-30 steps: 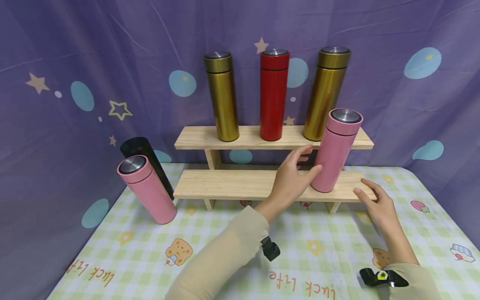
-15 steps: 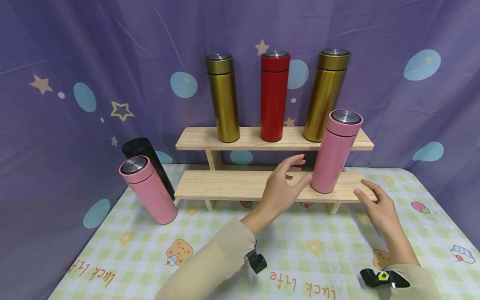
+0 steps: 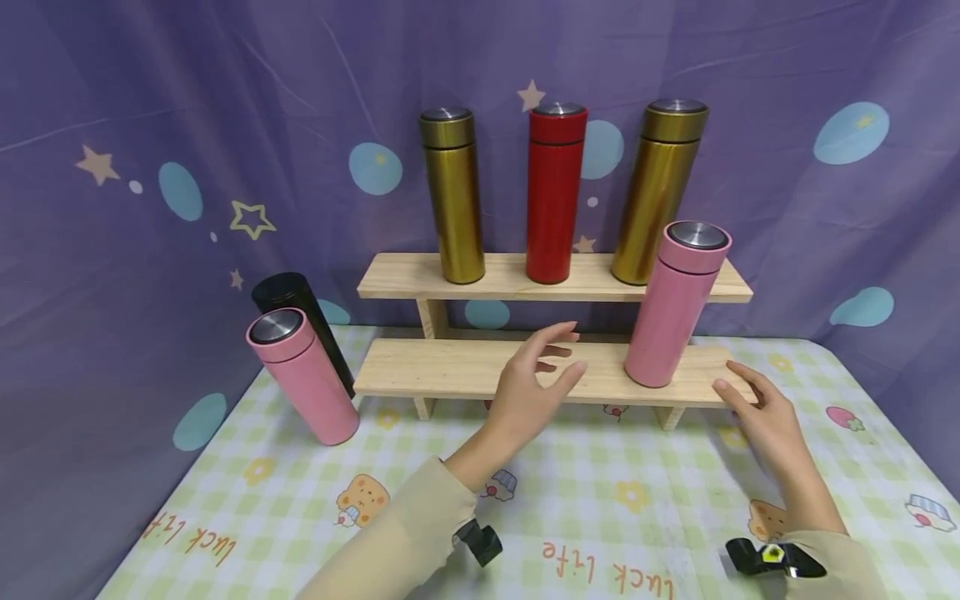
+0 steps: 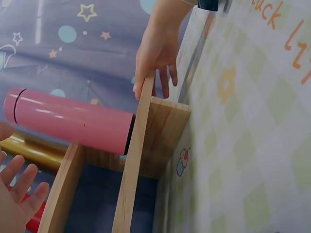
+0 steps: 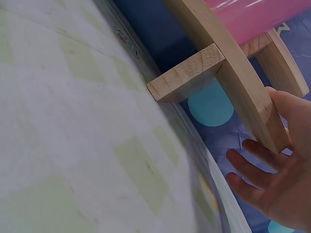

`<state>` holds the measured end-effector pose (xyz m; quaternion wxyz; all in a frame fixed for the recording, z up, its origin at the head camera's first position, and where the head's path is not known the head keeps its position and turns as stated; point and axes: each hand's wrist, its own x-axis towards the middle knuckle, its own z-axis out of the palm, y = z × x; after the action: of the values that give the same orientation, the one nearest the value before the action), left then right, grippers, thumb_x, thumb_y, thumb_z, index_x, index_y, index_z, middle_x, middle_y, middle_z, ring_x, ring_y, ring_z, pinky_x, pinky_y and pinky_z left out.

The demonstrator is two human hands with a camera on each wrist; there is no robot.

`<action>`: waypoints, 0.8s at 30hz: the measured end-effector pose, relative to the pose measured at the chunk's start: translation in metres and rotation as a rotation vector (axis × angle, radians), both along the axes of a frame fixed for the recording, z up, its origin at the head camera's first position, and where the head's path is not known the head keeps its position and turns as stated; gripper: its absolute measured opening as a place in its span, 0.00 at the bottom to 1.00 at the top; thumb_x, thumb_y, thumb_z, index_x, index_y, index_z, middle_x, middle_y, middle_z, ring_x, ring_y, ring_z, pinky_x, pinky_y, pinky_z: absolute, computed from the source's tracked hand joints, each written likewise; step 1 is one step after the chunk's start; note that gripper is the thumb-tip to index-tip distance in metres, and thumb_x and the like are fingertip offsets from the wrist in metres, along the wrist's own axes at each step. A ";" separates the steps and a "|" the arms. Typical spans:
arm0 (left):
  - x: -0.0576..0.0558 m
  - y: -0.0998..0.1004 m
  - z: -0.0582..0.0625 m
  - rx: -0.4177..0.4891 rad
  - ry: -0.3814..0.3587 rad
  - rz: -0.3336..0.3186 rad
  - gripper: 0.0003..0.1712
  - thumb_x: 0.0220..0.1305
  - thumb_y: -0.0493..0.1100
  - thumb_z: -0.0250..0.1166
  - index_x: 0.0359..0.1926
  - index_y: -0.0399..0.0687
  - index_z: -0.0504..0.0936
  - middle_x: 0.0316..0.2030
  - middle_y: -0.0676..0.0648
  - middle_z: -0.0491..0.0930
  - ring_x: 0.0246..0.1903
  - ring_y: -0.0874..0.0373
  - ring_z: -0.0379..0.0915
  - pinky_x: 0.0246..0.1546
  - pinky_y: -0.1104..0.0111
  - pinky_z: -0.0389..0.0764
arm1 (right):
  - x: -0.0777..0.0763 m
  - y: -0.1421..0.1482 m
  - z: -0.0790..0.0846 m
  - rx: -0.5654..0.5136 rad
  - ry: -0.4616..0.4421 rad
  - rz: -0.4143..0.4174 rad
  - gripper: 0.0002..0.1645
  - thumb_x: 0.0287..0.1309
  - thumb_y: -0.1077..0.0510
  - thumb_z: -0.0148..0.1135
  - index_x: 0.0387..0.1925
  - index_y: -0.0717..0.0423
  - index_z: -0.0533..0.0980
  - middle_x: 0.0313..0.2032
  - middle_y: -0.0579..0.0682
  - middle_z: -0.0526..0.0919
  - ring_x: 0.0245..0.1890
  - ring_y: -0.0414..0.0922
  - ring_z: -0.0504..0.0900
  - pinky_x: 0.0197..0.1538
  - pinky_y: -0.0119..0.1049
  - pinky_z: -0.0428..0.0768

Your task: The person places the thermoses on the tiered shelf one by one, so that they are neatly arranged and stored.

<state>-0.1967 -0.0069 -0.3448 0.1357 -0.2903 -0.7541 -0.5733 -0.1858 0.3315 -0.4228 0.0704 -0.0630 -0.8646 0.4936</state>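
My left hand hovers in front of the lower tier with fingers spread, holding nothing. A pink thermos bottle stands upright to its right, on the lower tier of a two-tier wooden shelf. At that tier's right end, my right hand holds the board, with the thumb on top and the other fingers below. Along the upper tier stand a gold thermos bottle, a red one and another gold one. The pink bottle partly covers the right gold one.
Left of the shelf, on the checked tablecloth, stands a second pink thermos bottle. A black bottle is partly hidden behind it. A purple curtain hangs behind everything.
My left hand has moved left and down, away from the pink thermos bottle on the shelf. The right hand stays at the board's end. The bottles keep their places.
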 end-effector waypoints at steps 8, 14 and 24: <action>0.007 -0.027 -0.005 -0.031 -0.012 0.017 0.25 0.68 0.44 0.65 0.65 0.55 0.73 0.56 0.51 0.78 0.53 0.47 0.76 0.51 0.53 0.77 | 0.000 0.002 -0.001 0.004 -0.002 0.017 0.45 0.68 0.35 0.53 0.77 0.49 0.54 0.76 0.63 0.46 0.38 0.23 0.72 0.39 0.22 0.77; 0.012 -0.050 -0.013 -0.094 0.011 0.084 0.25 0.68 0.44 0.65 0.65 0.55 0.74 0.57 0.54 0.78 0.56 0.57 0.72 0.55 0.56 0.75 | 0.000 0.002 -0.001 -0.016 0.007 0.025 0.45 0.68 0.36 0.54 0.77 0.50 0.54 0.76 0.64 0.45 0.39 0.23 0.71 0.40 0.19 0.76; 0.021 -0.077 -0.017 -0.144 -0.016 0.117 0.26 0.69 0.48 0.64 0.67 0.59 0.71 0.59 0.55 0.76 0.58 0.59 0.70 0.60 0.58 0.70 | 0.001 0.001 0.001 -0.015 0.009 0.010 0.44 0.68 0.36 0.54 0.77 0.48 0.55 0.75 0.64 0.46 0.38 0.23 0.71 0.39 0.21 0.76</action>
<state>-0.1760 -0.0839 -0.3616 0.1417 -0.2502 -0.8102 -0.5108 -0.1848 0.3323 -0.4216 0.0712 -0.0571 -0.8609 0.5006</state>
